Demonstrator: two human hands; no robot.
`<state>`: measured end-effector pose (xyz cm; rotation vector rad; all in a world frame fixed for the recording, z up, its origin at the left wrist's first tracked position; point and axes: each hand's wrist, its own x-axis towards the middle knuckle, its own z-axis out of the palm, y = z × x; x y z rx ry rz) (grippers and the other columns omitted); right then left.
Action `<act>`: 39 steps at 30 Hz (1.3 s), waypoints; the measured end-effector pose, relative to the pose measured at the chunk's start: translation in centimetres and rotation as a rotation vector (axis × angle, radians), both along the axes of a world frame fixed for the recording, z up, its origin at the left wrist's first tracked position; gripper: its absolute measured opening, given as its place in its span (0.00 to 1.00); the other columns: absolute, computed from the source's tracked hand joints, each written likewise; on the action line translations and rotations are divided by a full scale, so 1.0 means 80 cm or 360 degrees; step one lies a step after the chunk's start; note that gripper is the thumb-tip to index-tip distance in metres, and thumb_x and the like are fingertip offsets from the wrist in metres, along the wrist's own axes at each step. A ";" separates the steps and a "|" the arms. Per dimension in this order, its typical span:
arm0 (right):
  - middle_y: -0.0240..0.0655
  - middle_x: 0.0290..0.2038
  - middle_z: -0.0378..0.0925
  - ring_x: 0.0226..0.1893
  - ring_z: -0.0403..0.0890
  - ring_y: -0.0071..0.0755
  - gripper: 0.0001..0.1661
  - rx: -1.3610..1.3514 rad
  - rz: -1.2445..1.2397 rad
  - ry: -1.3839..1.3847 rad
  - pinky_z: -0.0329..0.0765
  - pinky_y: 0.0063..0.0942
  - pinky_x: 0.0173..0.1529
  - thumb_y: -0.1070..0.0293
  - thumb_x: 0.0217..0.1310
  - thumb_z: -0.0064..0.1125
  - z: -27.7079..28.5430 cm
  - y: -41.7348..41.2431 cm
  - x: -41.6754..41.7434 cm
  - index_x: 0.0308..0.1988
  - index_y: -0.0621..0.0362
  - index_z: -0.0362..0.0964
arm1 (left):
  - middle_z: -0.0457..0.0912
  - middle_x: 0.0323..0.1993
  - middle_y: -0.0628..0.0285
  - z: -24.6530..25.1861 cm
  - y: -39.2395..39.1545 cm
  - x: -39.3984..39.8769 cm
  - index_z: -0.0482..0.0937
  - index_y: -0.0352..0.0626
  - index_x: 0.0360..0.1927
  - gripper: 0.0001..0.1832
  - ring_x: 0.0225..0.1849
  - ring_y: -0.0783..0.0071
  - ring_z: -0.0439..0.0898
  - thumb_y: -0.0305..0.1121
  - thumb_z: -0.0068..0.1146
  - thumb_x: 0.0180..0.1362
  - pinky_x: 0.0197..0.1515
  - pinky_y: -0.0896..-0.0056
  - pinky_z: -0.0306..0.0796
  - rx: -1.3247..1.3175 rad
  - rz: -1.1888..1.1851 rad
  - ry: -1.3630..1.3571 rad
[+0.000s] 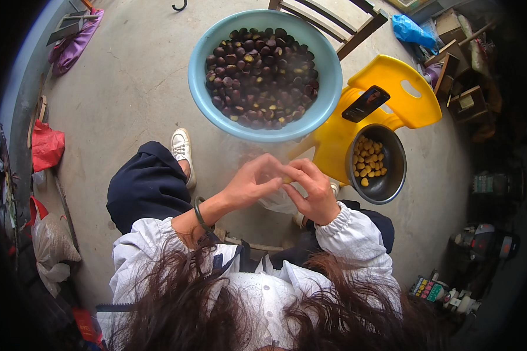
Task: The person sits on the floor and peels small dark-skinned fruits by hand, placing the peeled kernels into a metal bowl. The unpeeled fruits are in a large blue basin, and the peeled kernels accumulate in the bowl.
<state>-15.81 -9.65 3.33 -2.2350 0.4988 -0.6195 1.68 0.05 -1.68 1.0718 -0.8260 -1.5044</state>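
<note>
Between the fingertips of both hands sits a small yellow peeled chestnut [287,179], partly hidden by the fingers. My left hand [257,177], with a dark bangle on its wrist, meets it from the left. My right hand [312,188] pinches it from the other side. Ahead of them stands a large light-blue plastic basin [202,115] holding many dark-brown chestnuts [259,74], some with cut, pale patches. To the right, a steel bowl [397,175] contains several peeled yellow chestnuts [368,159]. Below the hands is a clear plastic bag [276,202], whose contents are hard to make out.
The bowl rests on a yellow plastic chair [331,145], where a smartphone [366,103] also lies. A wooden chair [362,33] stands behind the basin. Boxes and a blue bag [413,33] crowd the far right; a filled sack [55,250] leans at left.
</note>
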 end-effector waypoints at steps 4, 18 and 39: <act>0.39 0.35 0.78 0.32 0.81 0.42 0.22 0.0064 0.0112 0.0110 0.78 0.33 0.35 0.77 0.52 0.67 0.002 -0.003 -0.003 0.49 0.59 0.77 | 0.78 0.41 0.64 -0.007 0.001 -0.001 0.74 0.38 0.47 0.15 0.42 0.80 0.76 0.34 0.61 0.59 0.45 0.73 0.72 0.0009 -0.0022 -0.0019; 0.40 0.33 0.81 0.30 0.82 0.39 0.17 0.0312 0.0087 0.0016 0.77 0.31 0.34 0.76 0.57 0.65 -0.009 0.027 0.002 0.49 0.60 0.77 | 0.75 0.31 0.70 -0.006 0.004 -0.002 0.70 0.40 0.38 0.08 0.32 0.88 0.74 0.23 0.52 0.55 0.34 0.83 0.67 0.0025 -0.0040 -0.0284; 0.38 0.32 0.80 0.30 0.81 0.44 0.20 -0.0038 0.0131 0.0162 0.77 0.36 0.33 0.69 0.53 0.70 0.004 0.001 0.000 0.47 0.56 0.77 | 0.74 0.28 0.69 0.009 -0.001 0.004 0.74 0.35 0.44 0.11 0.25 0.86 0.68 0.28 0.54 0.58 0.27 0.81 0.60 0.0232 -0.0134 0.0328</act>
